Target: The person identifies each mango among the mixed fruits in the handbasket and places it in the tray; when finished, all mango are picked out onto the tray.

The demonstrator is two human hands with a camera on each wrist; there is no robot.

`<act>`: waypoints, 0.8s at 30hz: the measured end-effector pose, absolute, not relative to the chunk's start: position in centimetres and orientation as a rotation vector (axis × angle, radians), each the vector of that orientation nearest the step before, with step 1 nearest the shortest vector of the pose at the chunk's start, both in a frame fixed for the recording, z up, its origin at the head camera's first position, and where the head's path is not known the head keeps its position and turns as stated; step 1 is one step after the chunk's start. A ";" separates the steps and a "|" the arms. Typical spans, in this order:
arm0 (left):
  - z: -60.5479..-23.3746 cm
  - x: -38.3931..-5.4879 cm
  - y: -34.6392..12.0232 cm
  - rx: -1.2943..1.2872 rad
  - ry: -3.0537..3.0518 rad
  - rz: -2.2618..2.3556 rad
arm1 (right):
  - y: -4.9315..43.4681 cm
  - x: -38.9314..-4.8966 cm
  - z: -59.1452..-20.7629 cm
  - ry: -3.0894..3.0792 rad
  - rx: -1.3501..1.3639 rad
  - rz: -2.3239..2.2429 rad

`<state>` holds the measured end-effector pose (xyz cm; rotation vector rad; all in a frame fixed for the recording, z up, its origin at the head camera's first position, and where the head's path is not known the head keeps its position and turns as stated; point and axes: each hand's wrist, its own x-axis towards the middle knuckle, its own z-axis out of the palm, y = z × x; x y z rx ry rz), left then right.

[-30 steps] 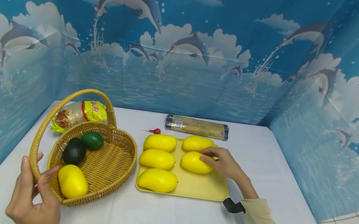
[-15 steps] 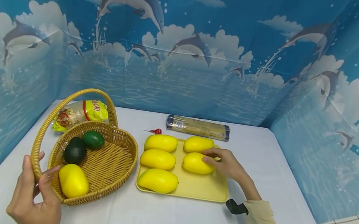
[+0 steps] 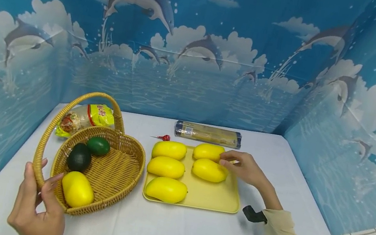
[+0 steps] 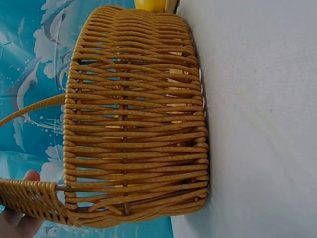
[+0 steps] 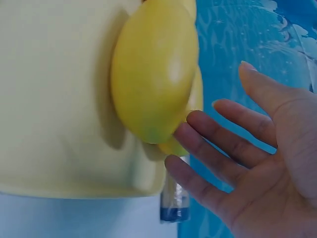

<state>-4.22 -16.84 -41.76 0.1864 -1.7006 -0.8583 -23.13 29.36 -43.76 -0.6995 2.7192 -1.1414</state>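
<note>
My left hand [image 3: 38, 204] holds the handle [image 3: 42, 142] of a heart-shaped wicker basket [image 3: 135, 167] at its lower left. Inside the basket lie a yellow mango [image 3: 77, 189], a dark avocado [image 3: 79, 157] and a smaller green fruit [image 3: 98, 146]. A yellow tray [image 3: 211, 197] stands to the right, bearing several mangoes in two columns. In the right column, a nearer mango [image 3: 209, 170] lies just in front of a farther mango [image 3: 209, 152]. By their right ends is my right hand [image 3: 245, 168]; the right wrist view shows its fingers spread and its palm bare, fingertips close to the nearer mango [image 5: 153, 74].
Behind the basket lies a yellow and clear food packet [image 3: 87, 118]. A small red object [image 3: 164, 137] sits behind the tray, beside a long wrapped bundle [image 3: 207, 134] with dark ends. A dolphin-print curtain [image 3: 193, 89] encloses the white table [image 3: 152, 233].
My right hand has let go of the nearer mango in the right column and drawn back up and to the right. The left hand stays on the basket handle.
</note>
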 end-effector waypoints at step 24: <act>-42.0 -4.3 -16.9 0.174 -1.687 -0.881 | 16.3 -25.5 -31.0 2.199 -1.412 -1.003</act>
